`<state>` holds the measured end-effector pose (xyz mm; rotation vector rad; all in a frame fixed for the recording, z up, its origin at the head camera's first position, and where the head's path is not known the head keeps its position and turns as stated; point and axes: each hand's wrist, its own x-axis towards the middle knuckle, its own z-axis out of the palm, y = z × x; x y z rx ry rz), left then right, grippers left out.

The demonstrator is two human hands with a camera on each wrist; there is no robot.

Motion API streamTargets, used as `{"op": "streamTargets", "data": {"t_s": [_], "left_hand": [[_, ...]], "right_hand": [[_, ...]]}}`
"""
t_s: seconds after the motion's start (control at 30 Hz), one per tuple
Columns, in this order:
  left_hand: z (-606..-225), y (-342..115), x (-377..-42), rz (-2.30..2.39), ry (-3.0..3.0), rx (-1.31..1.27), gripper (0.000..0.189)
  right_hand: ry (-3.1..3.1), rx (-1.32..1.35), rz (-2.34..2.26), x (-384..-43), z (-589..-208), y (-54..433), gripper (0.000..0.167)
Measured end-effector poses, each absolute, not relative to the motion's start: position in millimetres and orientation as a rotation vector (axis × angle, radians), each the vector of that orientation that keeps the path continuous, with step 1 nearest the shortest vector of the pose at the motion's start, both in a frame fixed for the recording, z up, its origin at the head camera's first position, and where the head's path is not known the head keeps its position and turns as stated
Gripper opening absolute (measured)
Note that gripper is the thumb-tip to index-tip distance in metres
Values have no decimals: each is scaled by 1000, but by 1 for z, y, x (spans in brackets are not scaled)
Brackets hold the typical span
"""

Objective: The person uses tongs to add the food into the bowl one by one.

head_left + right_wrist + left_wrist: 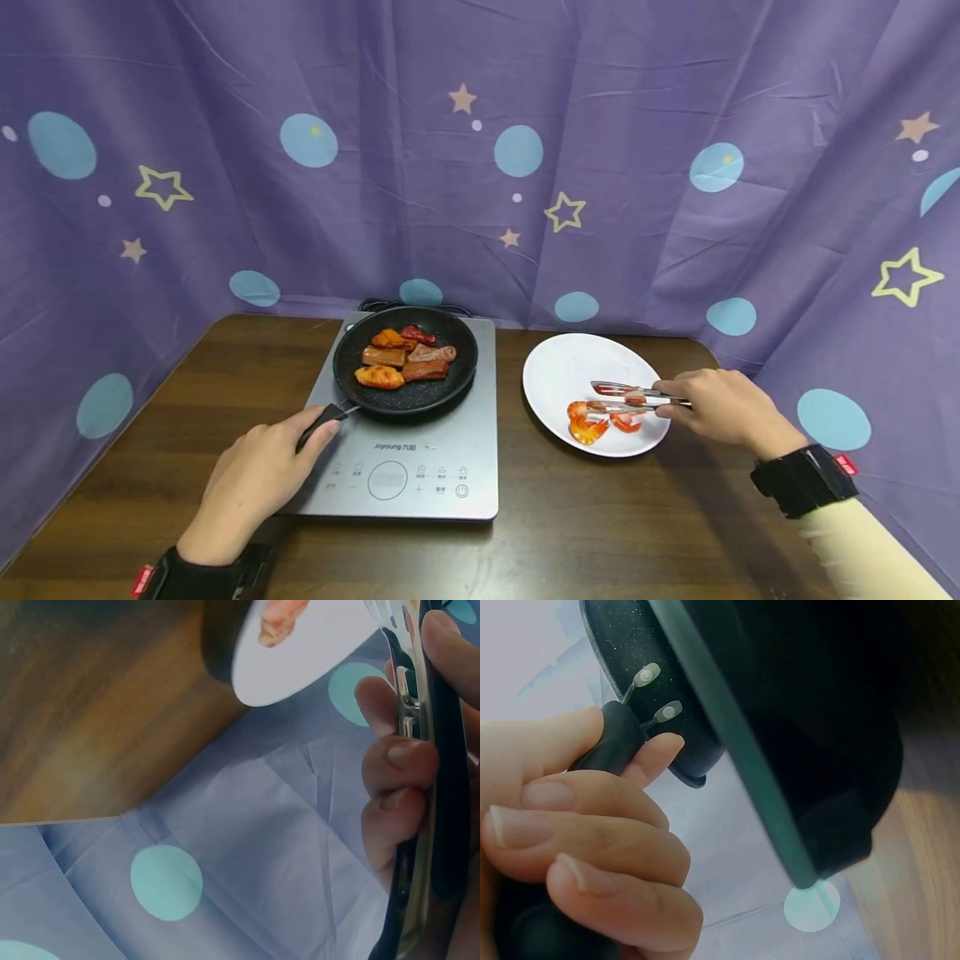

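Note:
My left hand (258, 462) grips the black handle (318, 423) of a dark frying pan (435, 396). Several pieces of meat, among them an orange chicken wing (378, 377) and brown rib pieces (384, 357), lie in the pan. In the left wrist view the fingers (615, 840) curl round the handle, below two riveted metal struts. My right hand (727, 408) holds metal tongs (647, 407) over a white plate (558, 367); the right wrist view shows their dark handle (448, 802). Orange shrimp (587, 428) lie on the plate at the tong tips, and a reddish piece shows between the tong arms.
The pan sits on a silver induction cooktop (457, 450) with a touch panel at its front. A black cord (375, 305) lies behind it. Everything stands on a brown wooden table (555, 517), with a purple patterned curtain (630, 108) hanging close round its back and sides.

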<state>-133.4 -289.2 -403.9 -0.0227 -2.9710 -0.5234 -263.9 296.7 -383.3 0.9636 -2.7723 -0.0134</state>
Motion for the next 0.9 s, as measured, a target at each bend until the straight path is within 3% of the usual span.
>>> {"op": "streamTargets", "data": {"t_s": [0.9], "left_hand": [[-403, -290, -134, -510, -2964, -24, 60]], "right_hand": [[-2712, 947, -21, -262, -403, 286, 17]]}}
